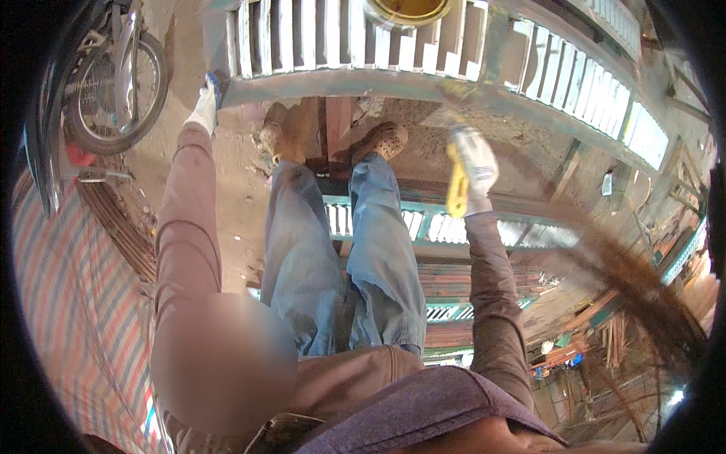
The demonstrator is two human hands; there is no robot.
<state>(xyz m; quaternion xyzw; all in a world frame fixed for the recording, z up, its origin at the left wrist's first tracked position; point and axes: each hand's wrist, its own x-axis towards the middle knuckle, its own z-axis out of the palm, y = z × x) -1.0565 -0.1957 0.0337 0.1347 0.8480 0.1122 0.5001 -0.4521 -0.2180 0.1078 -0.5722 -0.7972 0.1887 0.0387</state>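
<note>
A long slatted panel (302, 87) with white slats and a grey-green frame lies across in front of me. My left hand (204, 107), in a white glove with blue fingertips, grips the panel's near left corner. My right hand (478, 163), in a white glove, is closed round a yellow-handled tool (457, 188). The tool's far end is smeared by motion near the panel's front rail, so its kind and whether it touches the rail cannot be told. A round can (409, 10), golden inside, sits over the slats at the top edge.
A motorbike wheel (117, 94) stands at the far left, above a striped sheet (68, 295). More slatted panels (446, 227) lie behind my legs. Beside my feet in tan clogs (389, 142) is dirt floor. A dark brown blurred shape (643, 280) crosses the right side.
</note>
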